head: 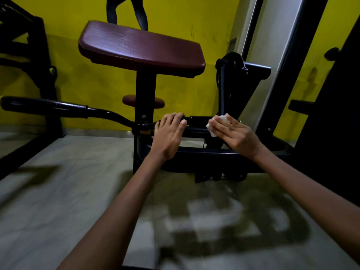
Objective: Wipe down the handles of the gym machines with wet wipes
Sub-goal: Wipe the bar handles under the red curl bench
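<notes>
Pressing wet wipe (218, 122) flat-fingered with right hand (233, 134); left hand (169, 133) curling over handle bar (194, 121), steadying. Risking wipe slipping off unpinched.

Two bare forearms are showing, sleeveless up to the frame's edge; the left hand (169, 136) and right hand (234, 133) are wearing nothing.

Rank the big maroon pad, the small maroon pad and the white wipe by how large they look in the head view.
1. Big maroon pad, by far the largest.
2. Small maroon pad.
3. Wipe, though the right hand hides part of it.
</notes>
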`<state>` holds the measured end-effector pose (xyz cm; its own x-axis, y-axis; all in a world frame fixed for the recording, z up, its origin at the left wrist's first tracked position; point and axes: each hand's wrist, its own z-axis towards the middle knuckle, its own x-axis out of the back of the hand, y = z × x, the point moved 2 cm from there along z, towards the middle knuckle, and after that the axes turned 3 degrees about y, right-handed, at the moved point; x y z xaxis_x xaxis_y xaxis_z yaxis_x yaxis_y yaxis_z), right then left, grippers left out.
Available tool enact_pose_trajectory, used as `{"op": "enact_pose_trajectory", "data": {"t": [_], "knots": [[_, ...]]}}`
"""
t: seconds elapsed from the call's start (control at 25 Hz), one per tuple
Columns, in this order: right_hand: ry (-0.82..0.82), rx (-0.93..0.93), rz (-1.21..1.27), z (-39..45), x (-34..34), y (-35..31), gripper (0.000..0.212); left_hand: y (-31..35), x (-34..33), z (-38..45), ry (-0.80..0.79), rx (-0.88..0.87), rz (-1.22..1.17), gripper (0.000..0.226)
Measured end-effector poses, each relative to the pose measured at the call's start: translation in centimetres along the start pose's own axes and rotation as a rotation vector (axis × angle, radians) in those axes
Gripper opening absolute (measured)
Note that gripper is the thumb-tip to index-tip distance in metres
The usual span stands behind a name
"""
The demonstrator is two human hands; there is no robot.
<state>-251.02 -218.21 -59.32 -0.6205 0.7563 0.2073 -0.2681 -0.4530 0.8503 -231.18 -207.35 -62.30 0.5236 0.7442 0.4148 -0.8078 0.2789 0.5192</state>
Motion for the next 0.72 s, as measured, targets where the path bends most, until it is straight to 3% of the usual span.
{"op": "enact_pose_trajectory", "data": {"t": [0.16, 0.28, 0.44, 0.6, 0.72], "knots": [[0.027, 0.054, 0.031, 4.0, -1.6, -1.7, 0.034, 0.5, 0.4, 0.0, -0.012, 0.022, 0.069, 0.088], [0.033, 0.038, 0.050, 1.5, -0.3, -0.6, 0.035, 0.9, 0.6, -0.1, -0.043, 0.032, 0.061, 0.089], [0.011, -0.051, 0.016, -1.3, 0.9, 0.5, 0.035, 1.0, 0.5, 0.0, -0.116, 0.060, 0.070, 0.072], [0.082, -0.165, 0.095, 3.0, -1.4, -1.0, 0.029, 1.3, 1.1, 0.2, -0.204, 0.103, 0.137, 0.050], [0.107, -0.231, 0.190, 4.7, -1.8, -1.5, 0.030, 1.7, 1.6, 0.4, -0.252, 0.104, 0.190, 0.049]]}}
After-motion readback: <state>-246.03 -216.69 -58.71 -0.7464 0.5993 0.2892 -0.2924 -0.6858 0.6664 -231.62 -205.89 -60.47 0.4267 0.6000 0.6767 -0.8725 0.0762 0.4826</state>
